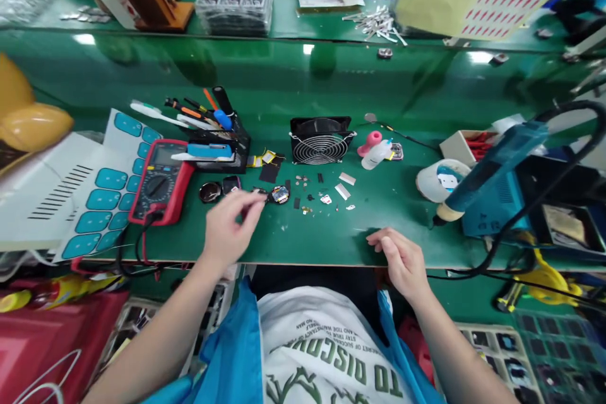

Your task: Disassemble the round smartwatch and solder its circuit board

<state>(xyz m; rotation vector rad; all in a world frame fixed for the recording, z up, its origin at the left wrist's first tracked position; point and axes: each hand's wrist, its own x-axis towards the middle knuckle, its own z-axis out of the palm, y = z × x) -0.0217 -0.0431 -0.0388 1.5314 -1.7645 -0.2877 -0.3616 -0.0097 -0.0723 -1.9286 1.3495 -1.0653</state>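
My left hand (231, 225) is over the green bench with thumb and index finger pinched together. Its fingertips are at a small dark piece beside a round watch-like module (280, 194); what they grip is too small to make out. A round black case (209, 192) and a small dark square case (231, 185) lie behind that hand. My right hand (401, 260) rests at the bench's front edge, fingers curled in and nothing visible in them. Between the hands are scattered small parts, among them a white piece (326, 199) and two pale strips (342, 191).
A black fan (322, 141) stands at the back centre, near a white squeeze bottle (377, 154). On the left are a red multimeter (158, 182) and a tool holder (241, 146). A teal handheld tool (497, 167) hangs at right by a white tub (438, 182). People sit opposite.
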